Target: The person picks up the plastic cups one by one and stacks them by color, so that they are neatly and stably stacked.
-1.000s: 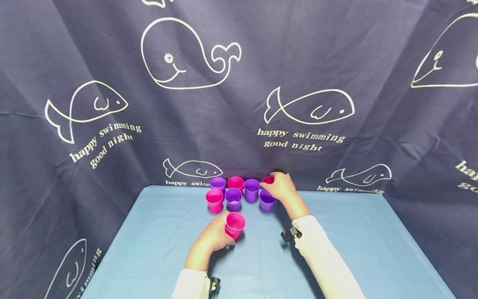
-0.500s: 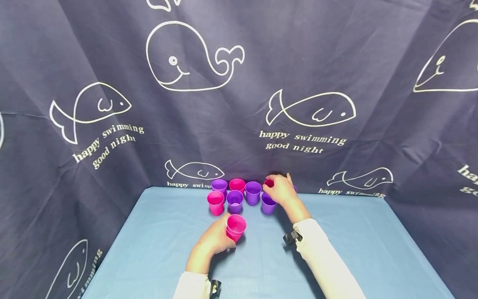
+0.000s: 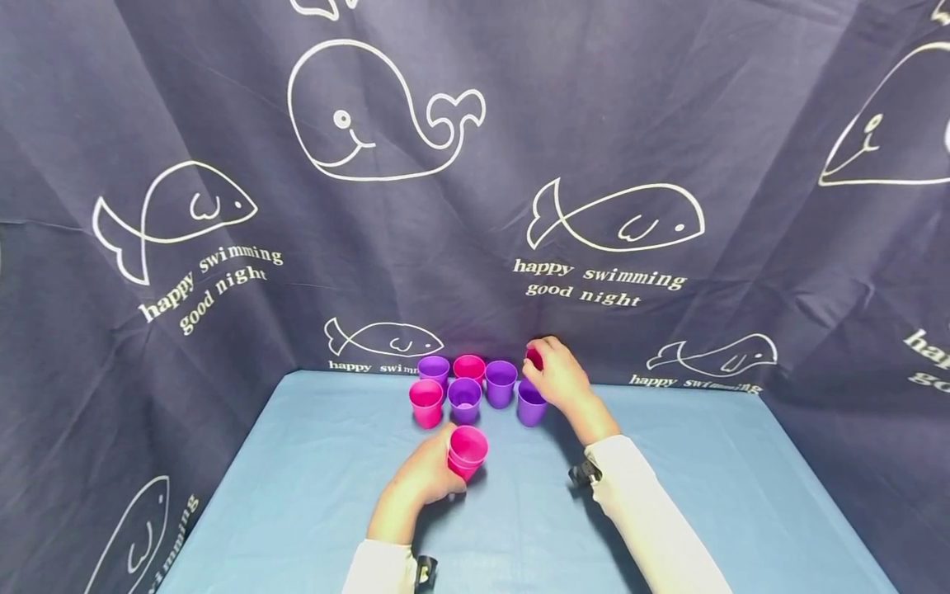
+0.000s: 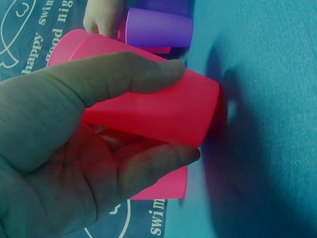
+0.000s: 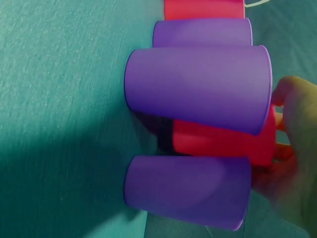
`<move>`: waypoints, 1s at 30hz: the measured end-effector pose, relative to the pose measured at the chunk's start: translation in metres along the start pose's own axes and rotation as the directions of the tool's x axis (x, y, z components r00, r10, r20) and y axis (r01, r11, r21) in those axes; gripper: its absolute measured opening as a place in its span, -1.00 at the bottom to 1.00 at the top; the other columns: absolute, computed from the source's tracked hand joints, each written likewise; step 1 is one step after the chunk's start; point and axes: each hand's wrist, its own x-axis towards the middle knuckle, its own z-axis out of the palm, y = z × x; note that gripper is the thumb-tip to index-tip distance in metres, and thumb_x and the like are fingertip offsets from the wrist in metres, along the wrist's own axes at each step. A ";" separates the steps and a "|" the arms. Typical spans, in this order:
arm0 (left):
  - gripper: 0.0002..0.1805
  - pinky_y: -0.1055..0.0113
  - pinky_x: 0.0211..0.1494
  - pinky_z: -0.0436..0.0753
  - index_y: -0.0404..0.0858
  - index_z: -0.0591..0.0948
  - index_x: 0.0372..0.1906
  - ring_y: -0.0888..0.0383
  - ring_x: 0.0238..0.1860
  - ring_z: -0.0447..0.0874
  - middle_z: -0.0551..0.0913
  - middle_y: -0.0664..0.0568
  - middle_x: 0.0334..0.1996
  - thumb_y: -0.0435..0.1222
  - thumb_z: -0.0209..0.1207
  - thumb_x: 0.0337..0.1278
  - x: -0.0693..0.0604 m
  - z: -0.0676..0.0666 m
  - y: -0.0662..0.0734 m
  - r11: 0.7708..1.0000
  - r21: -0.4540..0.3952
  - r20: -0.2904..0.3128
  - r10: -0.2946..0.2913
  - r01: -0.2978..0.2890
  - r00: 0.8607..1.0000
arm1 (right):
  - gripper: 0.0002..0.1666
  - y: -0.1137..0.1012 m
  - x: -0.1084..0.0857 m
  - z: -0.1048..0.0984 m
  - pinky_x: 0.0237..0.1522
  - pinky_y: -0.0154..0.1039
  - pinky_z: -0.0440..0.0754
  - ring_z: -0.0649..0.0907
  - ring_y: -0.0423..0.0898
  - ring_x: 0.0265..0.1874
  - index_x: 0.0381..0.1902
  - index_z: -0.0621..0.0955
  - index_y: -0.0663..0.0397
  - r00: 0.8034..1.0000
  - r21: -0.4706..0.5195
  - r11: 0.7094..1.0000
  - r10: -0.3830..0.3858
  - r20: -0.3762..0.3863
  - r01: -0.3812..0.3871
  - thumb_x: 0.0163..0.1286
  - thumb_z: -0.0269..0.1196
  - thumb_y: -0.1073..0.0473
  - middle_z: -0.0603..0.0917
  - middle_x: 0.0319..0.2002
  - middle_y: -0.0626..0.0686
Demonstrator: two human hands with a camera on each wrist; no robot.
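In the head view, my left hand grips a pink cup at the front of the group. A second rim line shows below its mouth, like nested cups. The cup is tilted slightly in the left wrist view, thumb on one side and fingers on the other. At the back right, my right hand holds another pink cup by its rim. That pink cup stands between two purple cups, the nearer purple cup and a lower purple cup, in the right wrist view. Its far side is hidden.
Several upright cups stand close together along the back: a purple cup, a pink cup, a purple cup and others. A dark printed curtain rises right behind them. Blue cloth covers the table.
My right hand's fingers have drawn together on the back pink cup, which is slightly higher now. The left hand and its cup have stayed put.
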 end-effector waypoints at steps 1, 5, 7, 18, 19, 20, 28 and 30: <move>-0.34 0.27 -0.44 0.64 -0.25 0.49 -0.07 0.14 -0.67 0.61 0.62 -0.04 -0.36 -0.64 0.47 -0.44 0.000 0.000 0.000 1.000 -0.007 0.000 0.001 -0.001 1.000 | -0.58 0.000 0.000 -0.001 0.21 0.13 0.67 0.71 0.22 0.13 0.14 0.68 0.14 1.000 0.012 1.000 -0.014 -0.010 0.014 0.40 0.26 0.07 0.67 0.15 0.21; -0.34 0.26 -0.45 0.65 -0.26 0.50 -0.06 0.14 -0.70 0.60 0.63 -0.05 -0.34 -0.64 0.47 -0.43 0.001 -0.002 0.001 1.000 -0.020 -0.001 -0.002 0.002 1.000 | -0.58 0.001 0.000 -0.003 0.23 0.12 0.66 0.68 0.19 0.15 0.15 0.65 0.14 0.998 0.034 0.998 -0.046 -0.051 0.047 0.41 0.26 0.09 0.65 0.14 0.20; -0.34 0.25 -0.45 0.65 -0.26 0.50 -0.06 0.14 -0.71 0.60 0.63 -0.05 -0.34 -0.64 0.46 -0.43 0.001 -0.002 0.002 1.000 -0.023 -0.002 -0.002 0.002 1.000 | -0.57 0.001 0.000 -0.005 0.23 0.14 0.66 0.67 0.21 0.15 0.17 0.64 0.14 0.996 0.040 0.998 -0.047 -0.073 0.050 0.41 0.26 0.09 0.64 0.16 0.21; -0.34 0.27 -0.42 0.64 -0.25 0.50 -0.06 0.15 -0.71 0.60 0.63 -0.04 -0.37 -0.63 0.48 -0.42 -0.001 -0.001 0.001 1.000 -0.009 0.000 -0.006 0.006 1.000 | -0.57 -0.002 -0.011 -0.014 0.32 0.17 0.60 0.63 0.24 0.22 0.20 0.62 0.19 0.980 0.128 0.991 -0.007 -0.200 0.033 0.43 0.25 0.16 0.62 0.18 0.23; -0.34 0.27 -0.42 0.64 -0.25 0.50 -0.06 0.15 -0.71 0.60 0.63 -0.04 -0.36 -0.63 0.48 -0.42 -0.002 -0.001 0.001 1.000 -0.010 0.000 -0.008 0.008 1.000 | -0.57 -0.003 -0.012 -0.014 0.32 0.17 0.59 0.63 0.24 0.22 0.20 0.62 0.19 0.977 0.136 0.990 -0.006 -0.212 0.036 0.43 0.24 0.16 0.61 0.19 0.23; -0.34 0.26 -0.43 0.64 -0.25 0.50 -0.05 0.14 -0.71 0.60 0.64 -0.04 -0.36 -0.63 0.48 -0.42 -0.002 -0.001 0.001 1.000 -0.017 0.000 -0.008 0.008 1.000 | -0.57 -0.003 -0.012 -0.014 0.32 0.17 0.59 0.63 0.24 0.23 0.20 0.62 0.20 0.975 0.143 0.989 -0.006 -0.224 0.039 0.43 0.24 0.17 0.61 0.19 0.24; -0.31 0.26 -0.45 0.65 -0.26 0.51 0.00 0.14 -0.69 0.60 0.66 -0.09 -0.28 -0.63 0.50 -0.41 -0.003 0.001 0.001 0.999 -0.030 -0.010 -0.012 0.012 1.000 | -0.55 -0.005 -0.016 -0.017 0.35 0.14 0.59 0.63 0.22 0.21 0.23 0.61 0.22 0.966 0.165 0.986 0.035 -0.257 0.008 0.43 0.25 0.18 0.58 0.21 0.25; -0.31 0.27 -0.44 0.65 -0.25 0.50 0.00 0.15 -0.68 0.61 0.67 -0.09 -0.27 -0.62 0.51 -0.40 -0.004 0.001 0.001 1.000 -0.015 -0.014 -0.014 0.014 1.000 | -0.54 -0.007 -0.017 -0.017 0.35 0.13 0.59 0.64 0.22 0.21 0.23 0.61 0.22 0.964 0.177 0.984 0.054 -0.261 -0.007 0.43 0.26 0.18 0.57 0.21 0.26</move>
